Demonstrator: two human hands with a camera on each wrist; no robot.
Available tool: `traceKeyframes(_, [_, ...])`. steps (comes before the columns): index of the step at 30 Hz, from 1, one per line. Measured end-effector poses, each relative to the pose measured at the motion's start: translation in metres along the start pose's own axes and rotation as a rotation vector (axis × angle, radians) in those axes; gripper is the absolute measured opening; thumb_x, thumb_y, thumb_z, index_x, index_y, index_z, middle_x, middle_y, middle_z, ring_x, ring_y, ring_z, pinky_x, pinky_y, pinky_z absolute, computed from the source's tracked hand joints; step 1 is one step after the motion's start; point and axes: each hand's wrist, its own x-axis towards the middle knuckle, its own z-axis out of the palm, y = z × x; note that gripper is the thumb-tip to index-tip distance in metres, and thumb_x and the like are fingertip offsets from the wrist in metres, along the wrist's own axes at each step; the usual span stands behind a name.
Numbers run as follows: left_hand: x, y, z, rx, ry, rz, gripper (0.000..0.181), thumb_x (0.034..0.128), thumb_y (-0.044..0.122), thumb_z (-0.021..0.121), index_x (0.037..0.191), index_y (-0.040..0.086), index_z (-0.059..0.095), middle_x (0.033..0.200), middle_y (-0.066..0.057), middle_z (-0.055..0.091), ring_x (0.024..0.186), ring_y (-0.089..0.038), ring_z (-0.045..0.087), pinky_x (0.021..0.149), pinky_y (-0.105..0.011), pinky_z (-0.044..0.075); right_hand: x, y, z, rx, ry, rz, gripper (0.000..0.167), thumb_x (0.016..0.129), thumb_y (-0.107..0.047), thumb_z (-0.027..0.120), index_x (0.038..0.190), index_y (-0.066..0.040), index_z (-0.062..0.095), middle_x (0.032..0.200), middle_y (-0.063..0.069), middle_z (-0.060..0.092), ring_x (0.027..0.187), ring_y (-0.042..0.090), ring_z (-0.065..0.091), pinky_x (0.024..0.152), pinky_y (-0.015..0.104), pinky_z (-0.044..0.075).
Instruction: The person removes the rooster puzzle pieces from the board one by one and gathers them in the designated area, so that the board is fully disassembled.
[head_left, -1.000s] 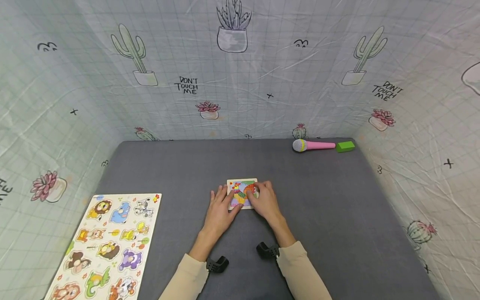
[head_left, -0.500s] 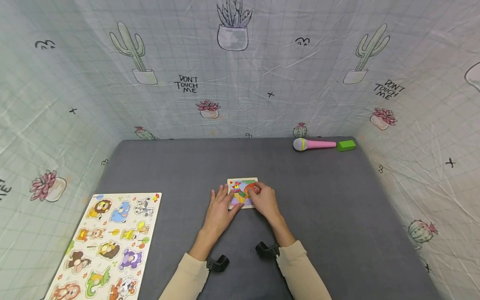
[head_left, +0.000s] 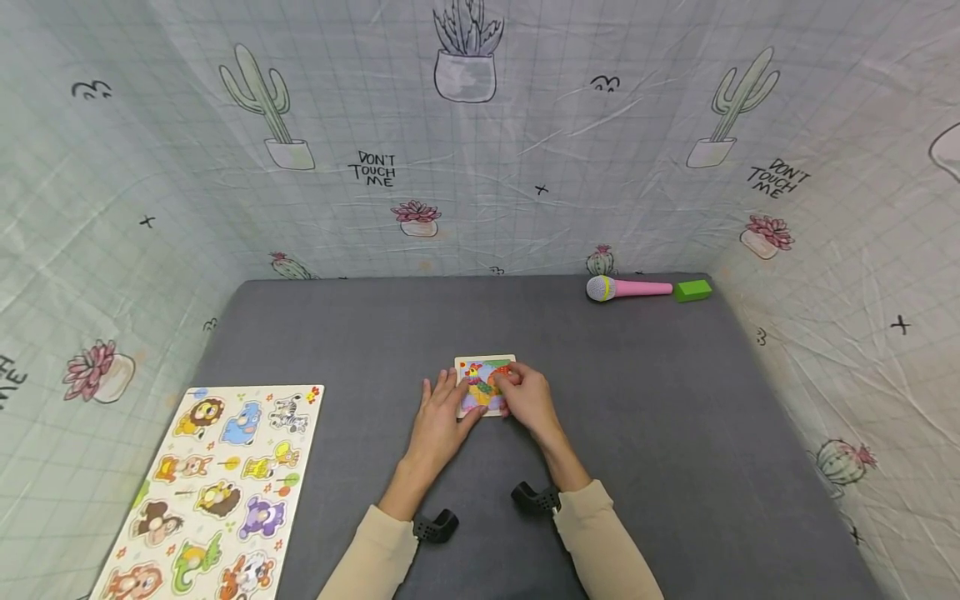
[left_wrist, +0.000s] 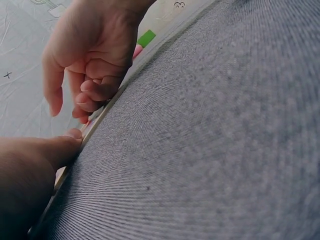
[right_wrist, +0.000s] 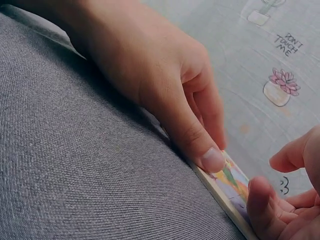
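A small square jigsaw puzzle [head_left: 480, 395] with a colourful rooster picture and pale wooden frame lies flat on the table. My left hand [head_left: 437, 425] rests along its left side, fingers mostly straight; in the right wrist view the left thumb [right_wrist: 212, 160] presses near the front edge. My right hand [head_left: 529, 403] is over the right part of the picture and partly covers it. Its fingers are loosely bent. The right wrist view shows the right thumb [right_wrist: 260, 192] apart from the finger above it, with nothing visible between them. Some fingertip contact is hidden.
A large animal puzzle board [head_left: 232, 475] lies at the left of the table. A pink toy microphone [head_left: 630, 288] and a green block [head_left: 692, 291] lie at the back right. Cactus-print fabric walls [head_left: 517, 142] enclose the back and sides of the grey table [head_left: 652, 433].
My right hand's fingers have drawn together over the puzzle's right part from a more spread pose. My left hand and the puzzle have stayed in place.
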Motion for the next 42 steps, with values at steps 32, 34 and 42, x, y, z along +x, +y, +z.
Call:
traceKeyframes(32, [0.014,0.004,-0.002,0.004,0.007,-0.029,0.032,0.089,0.025,0.076,0.112,0.003,0.074,0.139,-0.027,0.058,0.133,-0.042,0.054,0.114,-0.059,0.039,0.005,0.008,0.006,0.247,0.063,0.043,0.03,0.101,-0.008,0.049,0.125,0.009,0.054,0.078,0.016,0.064,0.039,0.011,0.06,0.04,0.029,0.054])
traceKeyframes(34, [0.014,0.005,0.0,0.001,0.016,-0.025,0.032,0.0883,0.024,0.077,0.11,0.002,0.073,0.14,-0.026,0.058,0.131,-0.042,0.056,0.113,-0.058,0.041,0.006,0.008,0.007,0.257,0.076,0.049,0.028,0.101,-0.007,0.049,0.124,0.009,0.055,0.077,0.015,0.064,0.039,0.01,0.059,0.039,0.028,0.053])
traceKeyframes(42, [0.014,0.01,0.005,0.03,0.062,0.046,0.03,0.0893,0.019,0.075,0.114,0.001,0.072,0.134,-0.025,0.062,0.129,-0.045,0.057,0.109,-0.06,0.044,0.007,0.008,0.008,0.272,0.097,0.06,0.028,0.101,-0.008,0.05,0.123,0.008,0.056,0.076,0.012,0.063,0.038,0.01,0.059,0.039,0.029,0.053])
